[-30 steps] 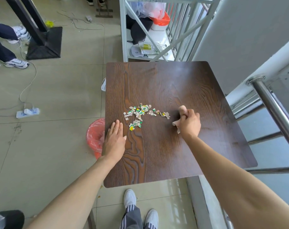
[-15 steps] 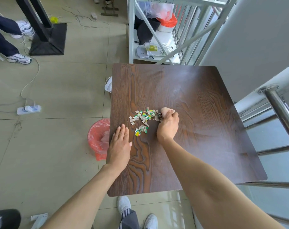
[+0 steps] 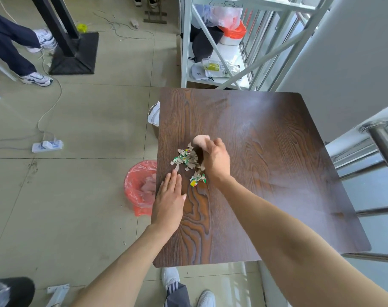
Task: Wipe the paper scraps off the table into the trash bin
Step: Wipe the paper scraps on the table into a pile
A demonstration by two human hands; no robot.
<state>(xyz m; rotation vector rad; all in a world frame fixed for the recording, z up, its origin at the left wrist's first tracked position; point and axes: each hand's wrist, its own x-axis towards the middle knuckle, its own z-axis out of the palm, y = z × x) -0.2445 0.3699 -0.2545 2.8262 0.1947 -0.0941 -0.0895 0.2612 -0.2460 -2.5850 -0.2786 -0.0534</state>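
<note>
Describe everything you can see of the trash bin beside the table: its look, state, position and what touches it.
The round trash bin lined with a thin red plastic bag stands on the tiled floor at the left edge of the dark brown wooden table, whose top hides its right part. It is open, with the bag's rim folded over and a loose corner trailing on the floor. Pale crumpled scraps lie inside. No hand touches it.

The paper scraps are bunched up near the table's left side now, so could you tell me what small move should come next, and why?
Probably keep sweeping left with the right hand and its pinkish cloth. The paper scraps lie short of the table edge, the red-lined trash bin sits just below it, and the flat left hand may need shifting aside.
</note>
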